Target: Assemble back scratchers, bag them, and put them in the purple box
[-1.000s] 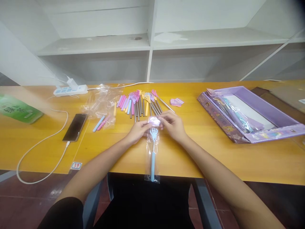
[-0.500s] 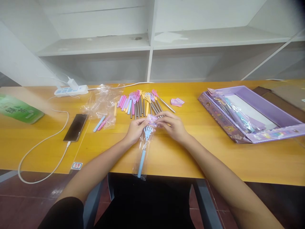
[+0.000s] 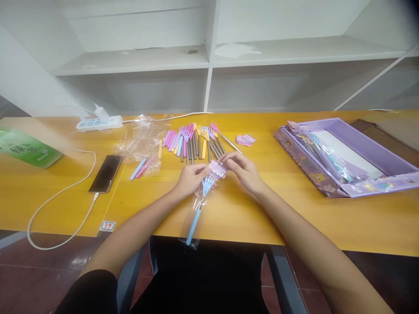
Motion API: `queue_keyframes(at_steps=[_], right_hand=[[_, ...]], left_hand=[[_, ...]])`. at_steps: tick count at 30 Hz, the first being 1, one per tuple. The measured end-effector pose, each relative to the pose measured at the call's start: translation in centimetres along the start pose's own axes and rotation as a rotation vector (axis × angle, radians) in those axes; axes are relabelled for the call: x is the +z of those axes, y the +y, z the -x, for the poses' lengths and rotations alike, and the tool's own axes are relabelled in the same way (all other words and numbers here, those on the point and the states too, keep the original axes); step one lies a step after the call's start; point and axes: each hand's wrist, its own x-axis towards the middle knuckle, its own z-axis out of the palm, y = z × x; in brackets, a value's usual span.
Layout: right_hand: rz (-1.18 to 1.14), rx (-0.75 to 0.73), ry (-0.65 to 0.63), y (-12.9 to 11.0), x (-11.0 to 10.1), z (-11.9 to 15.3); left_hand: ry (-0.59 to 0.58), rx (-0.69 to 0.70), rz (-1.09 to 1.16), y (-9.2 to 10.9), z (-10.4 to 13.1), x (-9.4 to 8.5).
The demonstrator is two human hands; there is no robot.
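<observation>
one left hand pinches the purple label atop a bagged scratcher, the half-open right hand beside that label, touch unclear; adjusting seems to need steadiness

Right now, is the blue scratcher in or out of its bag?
In: the blue scratcher lies inside the clear bag, whose film shows around its handle.

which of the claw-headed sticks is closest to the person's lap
The light blue stick, in the clear bag that the left hand pinches. The other claw heads that show clearly are in the unbagged group farther back.
</observation>
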Motion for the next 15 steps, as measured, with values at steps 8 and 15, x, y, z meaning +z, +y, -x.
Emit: queue_keyframes(at_steps=[8, 15], right_hand=[[0.165, 0.175, 0.018, 0.4, 1.9, 0.3], [0.475, 0.005, 0.042, 0.0, 2.2, 0.4]], left_hand=[[-0.106, 0.042, -0.221, -0.2, 0.6, 0.0], [-0.108, 0.043, -0.188, 0.5, 1.1, 0.6]])
